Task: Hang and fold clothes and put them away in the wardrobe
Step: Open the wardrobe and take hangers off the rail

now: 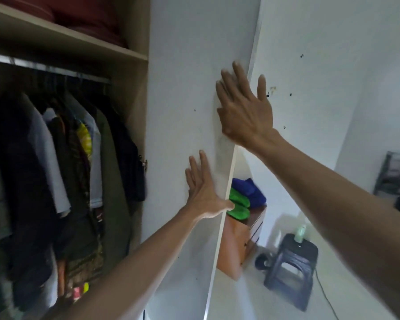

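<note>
Far left: the wardrobe [134,93] is seen open, its inside dim. A rail [49,69] runs under a shelf [67,41], and red folded cloth [86,19] is stacked on that shelf. Clothes [62,169] are hung close together on the rail: dark coats, a white shirt, an olive jacket, a yellow patterned piece between them. More bright cloth is glimpsed low down, too blurred to be told apart.

Centre: a white door [183,112] is seen edge-on to the right of the hanging space, standing ajar. The left hand [203,192] is laid flat on the door's face, fingers straight and spread, thumb hooked round the door's edge. Nothing is gripped. Higher up, the right hand [243,107] is pressed on the same door near its edge, fingers straight and spread, the thumb standing out past the edge. It too is empty.

Right of the door: a wooden cabinet [238,241] is partly hidden behind the door's edge, with green cloth [239,204] and blue cloth [249,190] folded on top. A black stool [291,269] is set on the floor nearby, a pale bottle [300,233] on it. A cable [326,296] is trailed across the floor. A dark rack [395,174] is seen at far right, blurred.
</note>
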Available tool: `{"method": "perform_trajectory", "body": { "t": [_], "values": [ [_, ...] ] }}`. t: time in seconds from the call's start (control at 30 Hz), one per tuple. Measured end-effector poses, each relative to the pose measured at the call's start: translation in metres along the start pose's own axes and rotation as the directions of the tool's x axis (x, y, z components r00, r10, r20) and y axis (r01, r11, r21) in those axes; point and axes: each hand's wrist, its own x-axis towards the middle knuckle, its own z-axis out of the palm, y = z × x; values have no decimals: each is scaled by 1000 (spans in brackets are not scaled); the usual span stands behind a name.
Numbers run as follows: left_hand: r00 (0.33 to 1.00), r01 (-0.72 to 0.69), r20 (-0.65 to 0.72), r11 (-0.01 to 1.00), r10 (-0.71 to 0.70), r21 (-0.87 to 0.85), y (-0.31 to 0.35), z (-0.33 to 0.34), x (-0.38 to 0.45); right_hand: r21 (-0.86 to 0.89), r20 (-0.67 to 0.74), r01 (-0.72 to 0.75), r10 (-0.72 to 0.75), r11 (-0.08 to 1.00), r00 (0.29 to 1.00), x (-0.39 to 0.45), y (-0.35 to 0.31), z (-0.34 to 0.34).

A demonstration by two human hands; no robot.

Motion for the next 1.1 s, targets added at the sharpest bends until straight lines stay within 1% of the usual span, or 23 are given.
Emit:
{"method": "perform_trajectory", "body": {
  "t": [0.13,0.3,0.5,0.6,0.7,0.87,1.1],
  "values": [
    [999,33,-15,998,-32,45,4,14,17,-7,14,-24,24,1000,1000,-1,19,22],
    [1000,-2,16,993,0,121,-1,14,42,-1,50,-60,60,998,997,0,41,50],
    [999,-47,-15,973,52,225,4,12,81,17,44,-108,108,994,993,6,63,82],
    [998,-59,-22,967,66,246,5,19,94,24,53,-108,106,994,993,8,71,96],
    [994,-62,-67,965,82,254,3,32,106,41,53,-110,108,993,993,10,78,110],
    [988,-85,-100,956,117,280,1,46,121,70,65,-107,102,992,993,12,86,126],
    [977,-117,-132,940,167,319,-3,51,127,49,7,-112,112,992,994,14,82,135]
  ]
}}
